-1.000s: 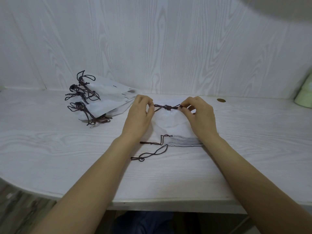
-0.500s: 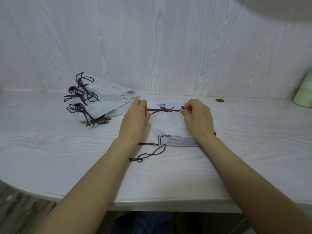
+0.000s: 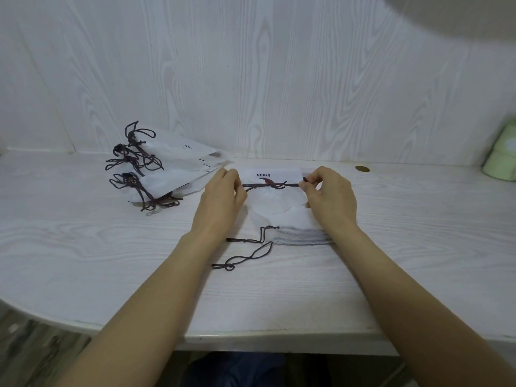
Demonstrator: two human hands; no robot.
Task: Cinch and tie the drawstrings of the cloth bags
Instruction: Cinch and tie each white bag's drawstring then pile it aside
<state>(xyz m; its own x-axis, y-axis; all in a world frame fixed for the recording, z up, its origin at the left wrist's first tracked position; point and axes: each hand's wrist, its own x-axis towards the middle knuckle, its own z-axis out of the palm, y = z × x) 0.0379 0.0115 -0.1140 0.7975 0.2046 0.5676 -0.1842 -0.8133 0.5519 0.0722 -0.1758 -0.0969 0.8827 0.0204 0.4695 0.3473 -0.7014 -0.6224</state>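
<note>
The person's left hand [image 3: 223, 196] and right hand [image 3: 331, 195] sit at either end of a dark drawstring [image 3: 269, 185] pulled taut across the top white cloth bag [image 3: 275, 203]; each hand has its fingers curled and pinching a cord end, the right thumb and forefinger plainly closed on a short tip that pokes out above them, the left hand's fingertips turned away so only the curl round the cord shows; a crossing or knot sits midway along the cord, just below the printed label on the bag, so the judgement is that this bag is in the tightening stage, its knot formed but not yet snugged down.

This bag tops a flat stack of bags [image 3: 301, 237]; looking from the stack, loose cords [image 3: 251, 248] trail off its near left corner, untied, so several bags appear left to do.

To the far left of the stack lies a pile of finished bags [image 3: 178, 174], their tied cords [image 3: 134, 163] bunched at the necks; three or so seem done, the exact count unclear.

A small brown disc [image 3: 362, 169] lies beyond the stack to the right, and a pale green object [image 3: 501, 160] further right, at the picture's edge.
</note>
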